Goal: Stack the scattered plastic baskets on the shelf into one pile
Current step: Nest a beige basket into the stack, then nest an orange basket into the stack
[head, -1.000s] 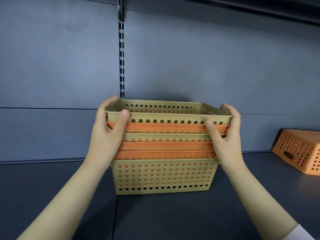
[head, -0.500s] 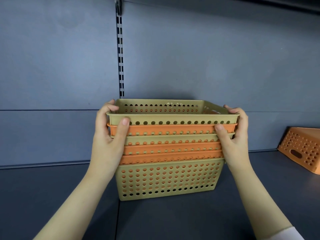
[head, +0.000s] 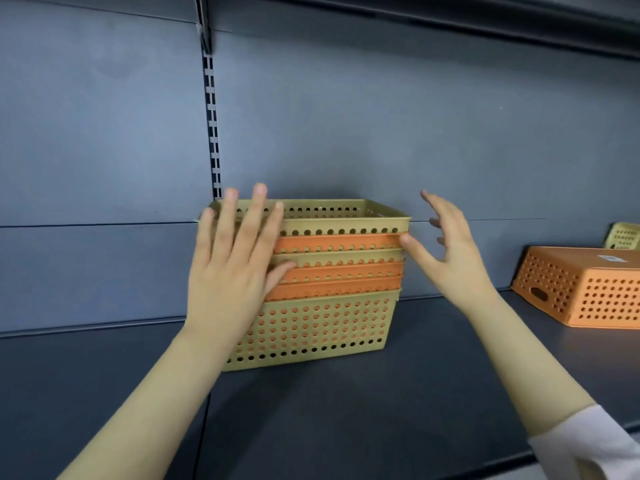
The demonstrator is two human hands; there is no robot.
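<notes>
A pile of nested baskets [head: 329, 306], alternating tan and orange with round holes, stands on the dark shelf [head: 346, 410] against the back wall. My left hand [head: 232, 268] hovers in front of the pile's left end, fingers spread, holding nothing. My right hand [head: 446, 251] is open just right of the pile, its thumb tip near the upper orange rim. An orange basket [head: 588, 289] lies upside down at the far right. Behind it peeks a tan basket [head: 623, 237], mostly cut off by the frame edge.
A slotted metal upright [head: 212, 133] runs down the grey back panel [head: 381, 133] behind the pile. Another shelf edge [head: 450, 15] overhangs at the top. Bare shelf surface lies left of the pile and between the pile and the orange basket.
Both hands have let go of the top basket's rim and pulled back with fingers spread. The view has shifted, showing more of the orange basket and a tan one at the right.
</notes>
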